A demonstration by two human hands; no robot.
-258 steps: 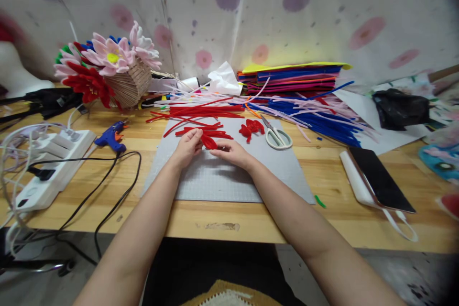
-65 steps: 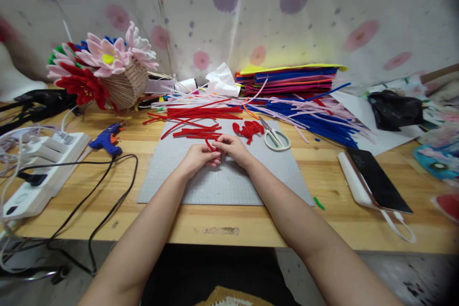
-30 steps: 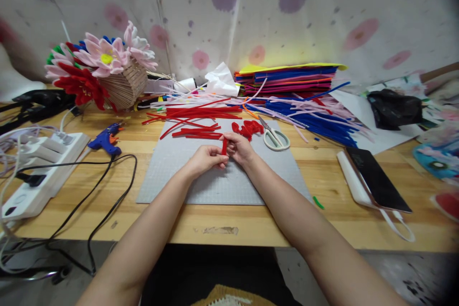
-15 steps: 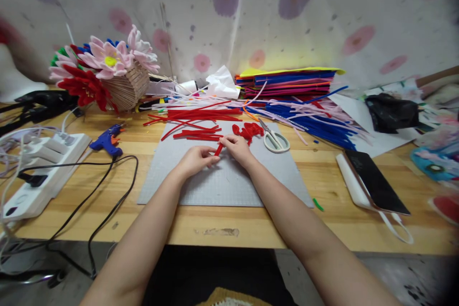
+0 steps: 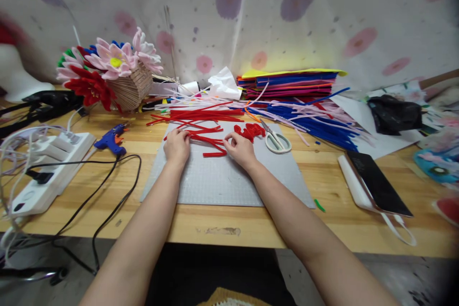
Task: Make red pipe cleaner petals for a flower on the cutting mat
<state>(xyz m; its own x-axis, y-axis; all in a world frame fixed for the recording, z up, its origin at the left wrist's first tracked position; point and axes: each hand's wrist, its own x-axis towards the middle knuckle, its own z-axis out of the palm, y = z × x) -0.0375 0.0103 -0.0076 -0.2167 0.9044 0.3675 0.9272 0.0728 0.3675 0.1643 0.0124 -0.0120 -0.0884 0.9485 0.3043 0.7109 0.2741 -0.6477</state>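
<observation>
Red pipe cleaners [image 5: 206, 139] lie on a grey cutting mat [image 5: 222, 186]. My left hand [image 5: 177, 147] is closed at their left end, its fingertips pinching at least one; how many is hidden. My right hand [image 5: 241, 149] hovers by their right ends, thumb and forefinger curved with a gap between them, nothing visible inside. Just in front of the strips lies a short folded red piece [image 5: 214, 154]. Behind my right hand is a pile of curled red pieces [image 5: 254, 130], with pale-handled scissors [image 5: 277, 142] beside it.
A blue glue gun [image 5: 112, 139] and a white power strip [image 5: 50, 172] with trailing cables are on the left. Behind stand a basket of fuzzy flowers [image 5: 125, 81] and blue pipe cleaners [image 5: 319, 129]. A phone [image 5: 378, 182] lies on the right.
The short red piece has left my hands and lies on the mat. My left hand has moved left and back to the red strips; my right hand has shifted slightly right. The view has shifted a little.
</observation>
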